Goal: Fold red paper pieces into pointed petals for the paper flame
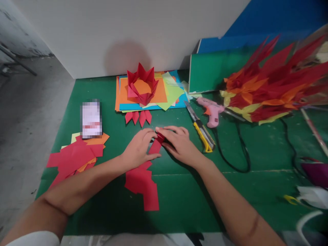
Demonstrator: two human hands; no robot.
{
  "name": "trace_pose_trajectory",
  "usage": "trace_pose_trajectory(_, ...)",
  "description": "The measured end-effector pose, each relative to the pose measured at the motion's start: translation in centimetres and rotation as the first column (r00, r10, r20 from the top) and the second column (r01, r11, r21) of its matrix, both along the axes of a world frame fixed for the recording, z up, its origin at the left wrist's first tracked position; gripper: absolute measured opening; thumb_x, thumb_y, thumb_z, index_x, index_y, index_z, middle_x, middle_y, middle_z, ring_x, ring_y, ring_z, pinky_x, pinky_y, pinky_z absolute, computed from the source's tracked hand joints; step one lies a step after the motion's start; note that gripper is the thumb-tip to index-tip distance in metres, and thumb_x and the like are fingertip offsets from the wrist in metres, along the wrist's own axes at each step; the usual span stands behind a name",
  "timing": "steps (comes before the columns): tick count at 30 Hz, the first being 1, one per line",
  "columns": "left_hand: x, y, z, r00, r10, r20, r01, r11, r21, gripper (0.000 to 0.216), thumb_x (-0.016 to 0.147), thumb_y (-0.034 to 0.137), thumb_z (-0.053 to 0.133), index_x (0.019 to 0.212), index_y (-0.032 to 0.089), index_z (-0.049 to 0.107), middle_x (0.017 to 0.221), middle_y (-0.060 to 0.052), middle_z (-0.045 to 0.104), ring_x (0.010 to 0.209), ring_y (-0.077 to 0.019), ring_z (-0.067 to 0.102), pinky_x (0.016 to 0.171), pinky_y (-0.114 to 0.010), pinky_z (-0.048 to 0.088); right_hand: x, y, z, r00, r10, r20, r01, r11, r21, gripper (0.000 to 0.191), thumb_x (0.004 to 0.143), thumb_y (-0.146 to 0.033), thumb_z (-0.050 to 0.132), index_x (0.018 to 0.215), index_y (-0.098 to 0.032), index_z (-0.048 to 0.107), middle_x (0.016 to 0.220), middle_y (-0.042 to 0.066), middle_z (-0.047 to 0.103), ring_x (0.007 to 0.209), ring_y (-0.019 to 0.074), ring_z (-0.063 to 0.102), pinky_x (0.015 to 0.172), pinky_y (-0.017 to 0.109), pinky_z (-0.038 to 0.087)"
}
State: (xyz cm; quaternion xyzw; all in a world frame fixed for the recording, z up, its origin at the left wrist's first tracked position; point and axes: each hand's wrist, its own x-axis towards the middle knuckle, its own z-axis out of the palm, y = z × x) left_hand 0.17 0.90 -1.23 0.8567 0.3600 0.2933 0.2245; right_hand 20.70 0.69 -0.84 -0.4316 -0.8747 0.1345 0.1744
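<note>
Forearms fwd; L hand (139,147) curled, R hand (180,143) flat palm-down, fingertips nearly together.

A pink glue gun (212,113) lay at two o'clock, just beside a yellow utility knife (202,131); coloured sheets (172,93) sat at twelve.

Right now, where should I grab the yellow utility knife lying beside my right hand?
Take the utility knife by its yellow handle, coming from the near side with the right hand. It lies flat on a slant, metal blade end pointing away, handle end toward you.
</note>
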Motion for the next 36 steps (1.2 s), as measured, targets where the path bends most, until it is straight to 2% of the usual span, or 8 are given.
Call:
trace_pose_trajectory(4,0.0,0.0,0.0,1.0,-0.002,0.016,0.002,1.0,0.011,0.047,0.073,0.029,0.074,0.109,0.016,0.045,0.108,-0.011,0.052,0.099,-0.0228,0.052,0.085,-0.04,0.047,0.2,0.0,-0.1,1.0,-0.011,-0.018,0.012,0.996,0.083,0.037,0.091,-0.023,0.048,0.128,-0.026,0.051,0.115,0.009,0.06,0.106,0.0245,0.048,0.087,0.041,0.032)
trace_pose_trajectory(8,0.0,-0.1,0.3,0.999,-0.047,0.027,0.048,0.997,-0.052,0.033,0.08,0.023,0.065,0.106,0.017,0.046,0.104,-0.008,0.051,0.088,-0.0178,0.052,0.079,-0.034,0.048,0.4,0.2,0.0,0.998,0.01,-0.058,-0.003,0.991,0.134,0.021,0.092,-0.023,0.048,0.107,-0.026,0.063,0.107,0.006,0.063,0.1,0.0224,0.051,0.084,0.04,0.032)
trace_pose_trajectory(14,-0.1,-0.1,0.1,0.992,-0.07,0.104,0.082,0.99,-0.114,0.034,0.081,0.019,0.063,0.109,0.018,0.044,0.105,-0.008,0.051,0.086,-0.0161,0.051,0.077,-0.032,0.05,0.4,0.2,0.1,0.997,0.052,-0.053,-0.047,0.994,0.103,0.022,0.092,-0.023,0.048,0.11,-0.026,0.061,0.117,0.005,0.064,0.109,0.0234,0.05,0.087,0.041,0.031)
trace_pose_trajectory(19,-0.1,-0.2,0.0,0.99,-0.073,0.122,0.087,0.99,-0.115,0.03,0.084,0.018,0.059,0.11,0.02,0.045,0.112,-0.009,0.049,0.098,-0.0179,0.053,0.082,-0.033,0.049,0.2,0.0,0.2,0.997,0.048,-0.058,-0.04,0.99,0.138,0.02,0.092,-0.021,0.048,0.103,-0.025,0.064,0.102,0.004,0.068,0.099,0.0213,0.052,0.083,0.038,0.031)
trace_pose_trajectory(23,-0.2,-0.2,0.4,0.994,-0.07,0.089,0.076,0.995,-0.062,0.029,0.082,0.032,0.066,0.104,0.019,0.052,0.108,-0.008,0.05,0.097,-0.0191,0.053,0.084,-0.034,0.048,0.5,0.1,0.3,0.996,0.046,-0.082,-0.025,0.971,0.238,0.021,0.092,-0.018,0.048,0.086,-0.024,0.067,0.088,0.002,0.068,0.087,0.0187,0.052,0.077,0.037,0.031)
trace_pose_trajectory(26,-0.3,-0.1,0.7,0.999,0.008,0.034,-0.008,1.0,-0.003,0.031,0.077,0.043,0.069,0.094,0.019,0.059,0.109,-0.009,0.051,0.097,-0.0217,0.052,0.087,-0.039,0.046,1.0,0.3,0.3,0.993,0.002,-0.122,0.034,0.956,0.29,0.022,0.09,-0.017,0.05,0.082,-0.024,0.068,0.086,0.002,0.068,0.086,0.0188,0.053,0.076,0.036,0.032)
trace_pose_trajectory(32,-0.1,0.1,0.5,0.999,-0.021,0.05,0.026,0.993,-0.113,0.012,0.088,0.017,0.053,0.098,0.018,0.059,0.092,-0.005,0.062,0.085,-0.0159,0.059,0.079,-0.031,0.049,1.5,0.6,0.0,0.986,0.09,-0.143,-0.065,0.983,0.169,0.024,0.092,-0.017,0.046,0.088,-0.023,0.069,0.094,0.005,0.067,0.085,0.0176,0.056,0.072,0.033,0.039)
trace_pose_trajectory(36,0.0,0.2,0.5,0.995,0.017,0.098,-0.003,0.991,-0.133,0.01,0.087,0.013,0.052,0.09,0.017,0.061,0.084,-0.003,0.065,0.077,-0.0139,0.06,0.071,-0.027,0.049,1.3,0.3,0.5,0.988,0.138,-0.075,-0.125,0.979,0.163,0.019,0.092,-0.025,0.051,0.092,-0.024,0.07,0.093,0.005,0.066,0.081,0.0172,0.055,0.067,0.032,0.037)
